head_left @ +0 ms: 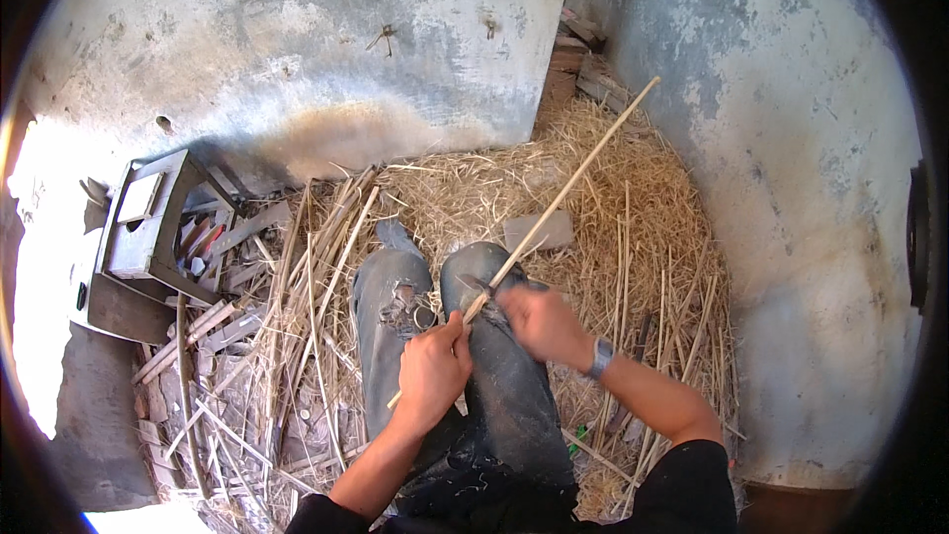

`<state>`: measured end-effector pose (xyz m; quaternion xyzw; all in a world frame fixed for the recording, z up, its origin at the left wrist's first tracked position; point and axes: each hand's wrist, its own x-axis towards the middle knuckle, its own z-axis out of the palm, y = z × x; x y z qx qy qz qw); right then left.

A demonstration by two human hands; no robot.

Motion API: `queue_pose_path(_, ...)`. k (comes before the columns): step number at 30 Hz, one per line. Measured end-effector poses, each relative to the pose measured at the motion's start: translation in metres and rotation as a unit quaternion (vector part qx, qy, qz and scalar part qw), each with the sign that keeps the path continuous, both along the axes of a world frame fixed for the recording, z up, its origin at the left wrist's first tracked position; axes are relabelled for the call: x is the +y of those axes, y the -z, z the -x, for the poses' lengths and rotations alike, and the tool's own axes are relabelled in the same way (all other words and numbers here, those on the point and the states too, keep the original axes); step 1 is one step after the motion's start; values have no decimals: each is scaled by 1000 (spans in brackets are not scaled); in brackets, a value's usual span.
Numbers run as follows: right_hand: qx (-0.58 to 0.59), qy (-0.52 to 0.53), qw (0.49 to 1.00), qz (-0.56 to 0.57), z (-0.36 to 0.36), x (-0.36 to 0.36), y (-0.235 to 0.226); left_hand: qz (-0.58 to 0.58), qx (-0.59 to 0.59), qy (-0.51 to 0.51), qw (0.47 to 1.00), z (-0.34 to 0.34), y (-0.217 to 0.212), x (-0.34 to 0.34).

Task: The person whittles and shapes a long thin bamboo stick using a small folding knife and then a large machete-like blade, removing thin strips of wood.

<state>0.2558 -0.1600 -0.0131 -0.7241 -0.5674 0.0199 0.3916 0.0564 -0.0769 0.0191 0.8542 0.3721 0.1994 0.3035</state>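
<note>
A long, pale, peeled stick (563, 200) slants across my thighs, its far end pointing up and to the right. My left hand (435, 366) is closed round it near its lower end, whose tip pokes out below the palm. Just beyond, at my right knee, my right hand (549, 324) is closed on a knife, slightly smeared by motion. The dark knife blade (474, 284) lies across the stick, and the fingers hide most of the handle. Under both hands are my legs in worn, dusty grey trousers (381, 302), ripped at the left knee.
Straw and shavings (633, 168) cover the floor ahead. Bundled long sticks (301, 307) lie to my left, more sticks (692, 336) to my right. A wooden stool-like box (148, 227) sits at the far left. Peeling walls (791, 188) and a flat block (539, 231) stand ahead.
</note>
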Motion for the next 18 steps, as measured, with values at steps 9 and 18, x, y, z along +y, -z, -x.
queue_pose_path(9, -233, 31, 972, -21, -26, 20, -86, 335, -138, 53, 930, 25, 8, 16)
queue_pose_path(18, -373, -42, 927, 3, -13, 43, -122, 416, -230, -34, 879, 42, -9, -4)
